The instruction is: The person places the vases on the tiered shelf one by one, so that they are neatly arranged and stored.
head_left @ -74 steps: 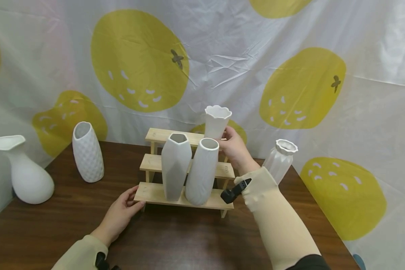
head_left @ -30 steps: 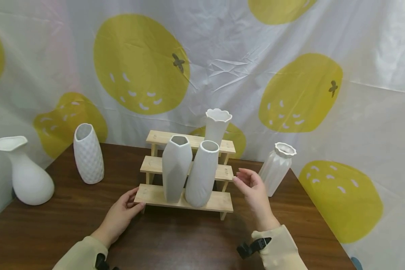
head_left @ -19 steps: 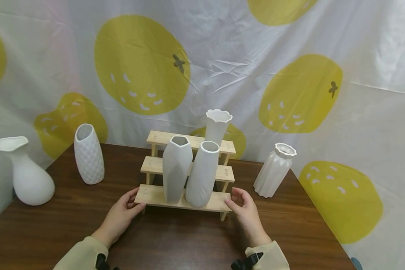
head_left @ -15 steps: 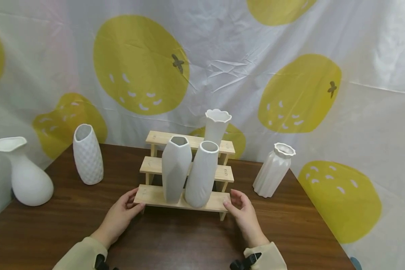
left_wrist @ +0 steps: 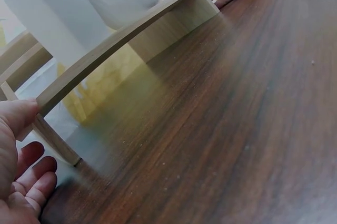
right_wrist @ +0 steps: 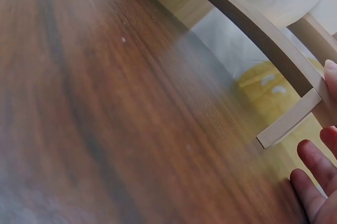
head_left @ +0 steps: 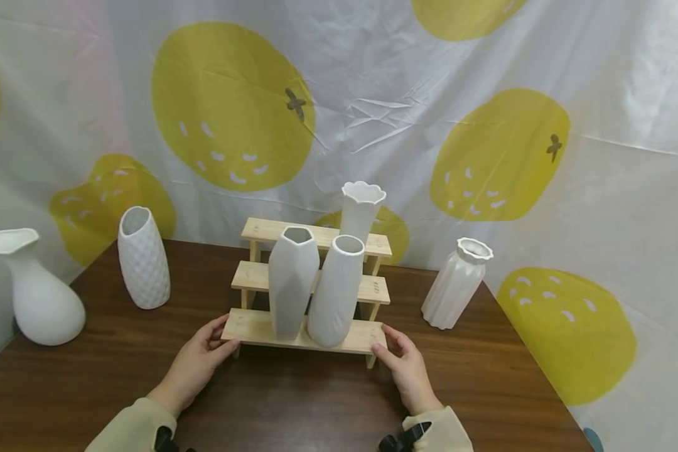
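A three-step wooden display stand [head_left: 249, 326] sits on the table. My left hand [head_left: 192, 364] grips the left end of its lowest step, thumb at the front edge; the left wrist view shows that thumb [left_wrist: 18, 113] against the board's end. At the opposite end my right hand [head_left: 408, 367] holds the same step, thumb on its front corner. On the lowest step stand a faceted white vase [head_left: 294, 282] and, touching or nearly touching it, a rounded white vase [head_left: 334, 295]. Behind them a scalloped-rim vase [head_left: 359, 213] rises from the top step, its base hidden.
Left of the stand are a diamond-textured vase [head_left: 145, 263] and a flared-mouth, round-bellied vase [head_left: 45, 301]. A ribbed vase [head_left: 453, 289] stands to the right. The dark wooden table [head_left: 294, 402] meets a hanging cloth [head_left: 373, 75] with yellow fruit prints behind.
My right hand has let go of the scalloped-rim vase at the top step, come down and forward, and taken hold of the lowest step's right end. My left hand has stayed put.
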### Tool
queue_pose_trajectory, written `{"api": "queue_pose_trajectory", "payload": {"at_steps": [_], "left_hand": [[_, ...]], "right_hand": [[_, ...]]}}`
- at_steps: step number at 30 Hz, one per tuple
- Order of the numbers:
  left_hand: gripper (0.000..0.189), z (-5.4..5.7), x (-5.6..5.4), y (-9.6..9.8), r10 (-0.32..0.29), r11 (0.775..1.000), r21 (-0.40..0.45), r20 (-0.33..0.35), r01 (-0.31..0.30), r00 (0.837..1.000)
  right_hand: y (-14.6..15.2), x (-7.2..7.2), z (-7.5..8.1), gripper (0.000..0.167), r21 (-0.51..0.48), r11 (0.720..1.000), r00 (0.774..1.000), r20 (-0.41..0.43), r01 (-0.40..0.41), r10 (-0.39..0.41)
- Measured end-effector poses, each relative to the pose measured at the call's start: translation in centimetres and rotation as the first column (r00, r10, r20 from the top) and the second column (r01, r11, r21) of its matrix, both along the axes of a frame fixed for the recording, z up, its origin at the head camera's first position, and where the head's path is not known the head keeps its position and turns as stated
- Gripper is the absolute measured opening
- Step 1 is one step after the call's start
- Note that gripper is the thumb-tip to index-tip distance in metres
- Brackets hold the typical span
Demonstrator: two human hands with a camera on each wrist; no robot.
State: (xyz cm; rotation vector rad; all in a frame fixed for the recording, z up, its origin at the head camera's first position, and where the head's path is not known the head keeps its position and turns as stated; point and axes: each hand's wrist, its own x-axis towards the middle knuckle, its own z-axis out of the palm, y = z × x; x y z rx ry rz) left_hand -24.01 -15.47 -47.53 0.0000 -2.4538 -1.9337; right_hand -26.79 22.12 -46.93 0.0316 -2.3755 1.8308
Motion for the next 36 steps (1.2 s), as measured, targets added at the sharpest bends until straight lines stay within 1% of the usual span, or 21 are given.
{"api": "queue_pose_trajectory", "payload": {"at_steps": [8, 16, 18, 21, 24, 26, 28, 29, 30, 32, 34, 36], "left_hand": [[0.069, 0.2, 0.0, 0.0, -0.001, 1.000, -0.001, -0.005, 0.001, 1.000], [0.070, 0.6, 0.1, 0.0, -0.005, 1.000, 0.000, -0.001, 0.005, 1.000], [0.070, 0.7, 0.1, -0.2, -0.009, 1.000, -0.010, 0.001, 0.009, 1.000], [0.070, 0.9, 0.1, -0.7, 0.017, 0.998, -0.061, -0.009, -0.017, 1.000], [0.071, 1.3, 0.1, -1.8, 0.072, 0.991, -0.108, -0.030, -0.075, 0.997], [0.071, 1.7, 0.2, -2.8, 0.115, 0.984, -0.131, -0.052, -0.121, 0.992], [0.072, 2.2, 0.4, -3.9, 0.170, 0.972, -0.147, -0.082, -0.181, 0.982], [0.071, 2.5, 0.6, -4.4, 0.205, 0.965, -0.144, -0.093, -0.217, 0.974], [0.070, 2.7, 0.7, -4.9, 0.247, 0.956, -0.136, -0.108, -0.261, 0.963], [0.069, 3.1, 0.9, -5.8, 0.337, 0.928, -0.120, -0.129, -0.352, 0.933], [0.066, 3.4, 0.9, -6.5, 0.424, 0.896, -0.078, -0.137, -0.437, 0.895], [0.064, 3.7, 0.6, -7.2, 0.503, 0.858, -0.042, -0.132, -0.512, 0.854]], "right_hand": [[0.0, -0.1, -0.3, 0.053, -0.079, 0.997, 1.000, -0.008, -0.010, 0.009], [0.0, 0.0, -0.3, 0.053, -0.108, 0.994, 1.000, -0.021, -0.015, 0.012], [0.0, 0.0, -0.3, 0.053, -0.102, 0.995, 1.000, -0.026, -0.014, 0.011], [0.1, -0.1, -0.3, 0.053, -0.099, 0.995, 1.000, -0.029, -0.007, 0.004], [0.1, -0.1, -0.3, 0.053, -0.105, 0.994, 1.000, -0.027, -0.003, 0.001], [0.1, -0.2, -0.3, 0.053, -0.114, 0.993, 1.000, -0.025, -0.004, 0.001], [0.1, -0.2, -0.3, 0.053, -0.120, 0.993, 1.000, -0.025, -0.006, 0.003], [0.1, -0.2, -0.3, 0.053, -0.122, 0.993, 1.000, -0.025, -0.006, 0.003], [0.1, -0.2, -0.4, 0.053, -0.123, 0.992, 1.000, -0.025, -0.007, 0.004], [0.1, -0.2, -0.4, 0.053, -0.124, 0.992, 1.000, -0.025, -0.005, 0.002], [0.1, -0.2, -0.4, 0.053, -0.122, 0.993, 1.000, -0.026, -0.005, 0.002], [0.0, -0.2, -0.4, 0.053, -0.120, 0.993, 1.000, -0.025, -0.007, 0.004]]}}
